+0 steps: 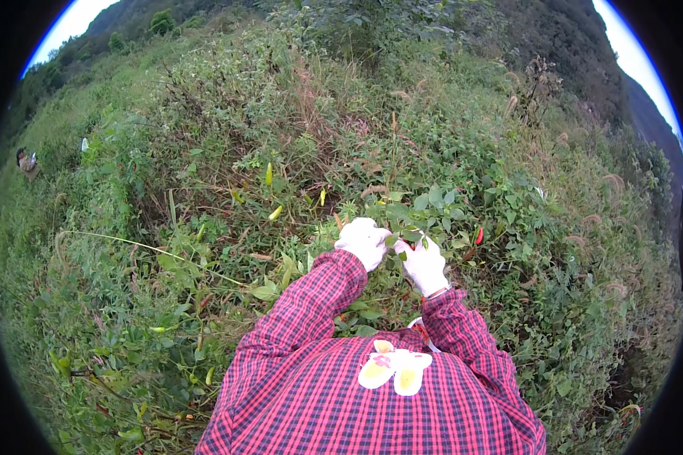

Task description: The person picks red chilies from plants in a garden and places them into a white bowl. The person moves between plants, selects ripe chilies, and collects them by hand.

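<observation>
In front of my chest, both hands wear white gloves and reach into a chili pepper plant. My left hand is curled with its knuckles up, at the plant's leaves; its fingertips are hidden. My right hand has its fingers closed among the leaves, where a bit of a red chili pepper shows at the fingers. Just beyond that hand hangs another red chili pepper. Pale green peppers, such as one green chili pepper, hang ahead and to the left of my left hand.
Dense weeds and grass surround me on a slope. A white handle-like loop shows below my right wrist, partly hidden by my checked shirt. Another person is far off at left. A leafy tree stands uphill.
</observation>
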A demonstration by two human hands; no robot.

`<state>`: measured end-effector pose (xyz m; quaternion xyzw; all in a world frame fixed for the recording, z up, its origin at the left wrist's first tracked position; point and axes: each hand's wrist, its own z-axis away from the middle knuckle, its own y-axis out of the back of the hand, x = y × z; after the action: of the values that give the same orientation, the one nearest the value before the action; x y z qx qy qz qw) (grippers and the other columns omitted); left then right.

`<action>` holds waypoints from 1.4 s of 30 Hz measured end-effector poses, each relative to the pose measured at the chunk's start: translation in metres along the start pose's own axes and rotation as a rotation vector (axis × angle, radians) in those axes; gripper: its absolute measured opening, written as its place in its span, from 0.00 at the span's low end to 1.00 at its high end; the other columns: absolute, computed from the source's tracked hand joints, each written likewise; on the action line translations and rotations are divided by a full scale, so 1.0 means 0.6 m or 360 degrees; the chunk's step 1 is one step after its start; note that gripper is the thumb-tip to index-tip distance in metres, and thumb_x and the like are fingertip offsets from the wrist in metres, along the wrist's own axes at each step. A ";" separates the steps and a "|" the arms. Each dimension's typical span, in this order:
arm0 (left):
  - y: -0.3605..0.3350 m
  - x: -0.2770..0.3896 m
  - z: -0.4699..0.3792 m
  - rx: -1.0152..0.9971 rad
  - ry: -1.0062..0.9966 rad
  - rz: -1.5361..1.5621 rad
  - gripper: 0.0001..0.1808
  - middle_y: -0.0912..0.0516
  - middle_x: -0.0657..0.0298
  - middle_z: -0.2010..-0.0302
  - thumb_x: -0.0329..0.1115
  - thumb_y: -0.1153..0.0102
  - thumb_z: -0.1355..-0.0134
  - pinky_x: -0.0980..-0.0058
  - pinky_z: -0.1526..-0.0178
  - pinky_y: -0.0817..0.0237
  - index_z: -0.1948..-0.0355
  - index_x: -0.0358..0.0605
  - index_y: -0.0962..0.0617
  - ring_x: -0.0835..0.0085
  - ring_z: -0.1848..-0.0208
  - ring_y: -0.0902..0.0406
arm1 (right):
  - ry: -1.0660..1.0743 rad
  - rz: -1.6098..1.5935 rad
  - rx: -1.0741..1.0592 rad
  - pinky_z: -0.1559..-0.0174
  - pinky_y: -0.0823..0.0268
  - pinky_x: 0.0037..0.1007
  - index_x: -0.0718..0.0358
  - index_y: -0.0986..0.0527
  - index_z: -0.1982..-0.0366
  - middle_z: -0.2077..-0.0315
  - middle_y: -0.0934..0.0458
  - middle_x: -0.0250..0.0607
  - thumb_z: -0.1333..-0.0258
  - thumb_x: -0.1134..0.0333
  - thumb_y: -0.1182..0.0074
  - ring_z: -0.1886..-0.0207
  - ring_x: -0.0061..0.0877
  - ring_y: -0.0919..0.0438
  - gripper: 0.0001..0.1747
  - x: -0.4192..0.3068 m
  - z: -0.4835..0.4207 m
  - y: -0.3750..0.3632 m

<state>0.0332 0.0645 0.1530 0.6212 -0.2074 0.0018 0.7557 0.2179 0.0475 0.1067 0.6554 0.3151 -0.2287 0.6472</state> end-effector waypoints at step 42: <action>-0.142 0.123 -0.090 -0.0311 0.0056 0.0916 0.31 0.22 0.51 0.35 0.43 0.39 0.31 0.67 0.34 0.32 0.32 0.39 0.29 0.60 0.35 0.23 | -0.1202 -0.1670 -0.0273 0.81 0.41 0.21 0.55 0.26 0.40 0.77 0.30 0.22 0.32 0.57 0.41 0.82 0.13 0.35 0.22 0.277 -0.050 0.083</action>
<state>0.1395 0.0768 0.0889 0.4611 -0.3609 0.2067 0.7839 0.3656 0.0983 0.0260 0.2351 0.3613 -0.7030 0.5657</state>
